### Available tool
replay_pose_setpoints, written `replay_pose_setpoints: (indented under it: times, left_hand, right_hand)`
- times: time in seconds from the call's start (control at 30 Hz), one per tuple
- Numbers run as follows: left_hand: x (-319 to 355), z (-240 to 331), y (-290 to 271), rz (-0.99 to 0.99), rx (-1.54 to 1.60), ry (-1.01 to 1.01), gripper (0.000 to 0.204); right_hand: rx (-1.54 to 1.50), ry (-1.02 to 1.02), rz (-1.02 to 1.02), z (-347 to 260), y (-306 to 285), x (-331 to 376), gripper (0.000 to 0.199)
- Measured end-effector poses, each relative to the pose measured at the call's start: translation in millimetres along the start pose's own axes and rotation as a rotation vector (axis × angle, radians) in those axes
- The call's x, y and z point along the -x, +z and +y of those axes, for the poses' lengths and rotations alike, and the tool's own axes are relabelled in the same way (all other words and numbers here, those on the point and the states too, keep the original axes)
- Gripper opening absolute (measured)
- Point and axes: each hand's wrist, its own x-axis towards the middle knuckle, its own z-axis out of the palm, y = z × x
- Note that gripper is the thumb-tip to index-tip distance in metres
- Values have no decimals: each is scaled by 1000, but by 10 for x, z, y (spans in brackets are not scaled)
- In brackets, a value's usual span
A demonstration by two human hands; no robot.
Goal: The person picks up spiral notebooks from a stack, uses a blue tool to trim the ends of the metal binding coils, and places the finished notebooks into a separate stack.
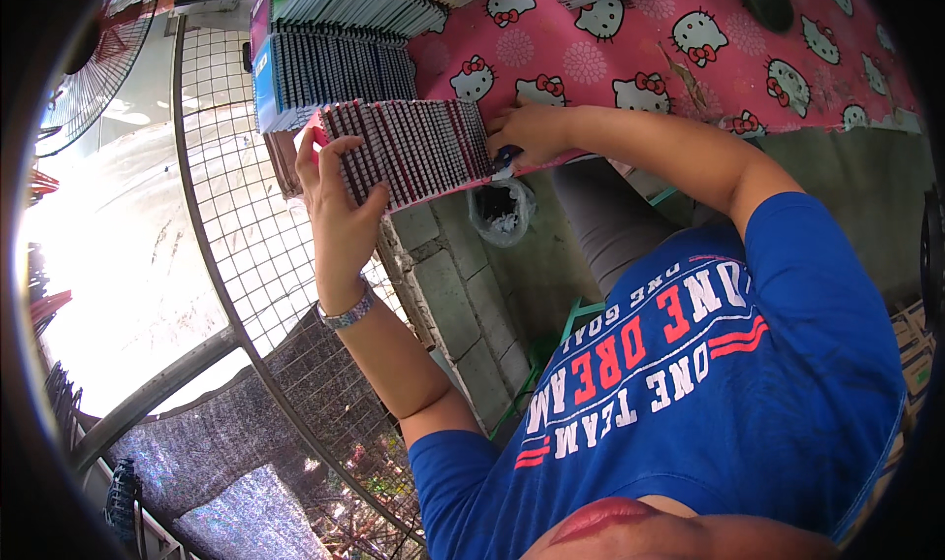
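both hands clamp card stack point(404, 152) | left hand point(340, 201) grip pinching end | right hand point(532, 132) grip pinching end

A bundle point(406, 150) of thin booklets sits at the table point(640, 58) edge, gripped between the left hand point(340, 201) at its left end and the right hand point(532, 132) at its right end. Beyond the grip, more stacks point(335, 53) lie on the table. Below it, a bag-lined bin point(500, 209) stands on the floor. Left of it runs a wire fence point(236, 216).
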Motion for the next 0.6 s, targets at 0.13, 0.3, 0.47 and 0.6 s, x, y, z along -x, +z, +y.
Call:
replay_pose_setpoints:
  times: [0.13,0.3,0.47,0.6]
  left_hand:
    - [-42,45,-4,-5,5,19,53]
    - [25,-8,1,3,22,-23,54]
    - [36,4,-8,5,33,-22,54]
    - [-25,8,7,1,1,20,54]
  right_hand:
    - [-375,270,-472,142,36,-234,39]
    - [-180,94,-345,79,-51,-41,39]
    - [-40,-2,-141,105,138,-69,35]
    - [-351,329,-813,281,237,-440,38]
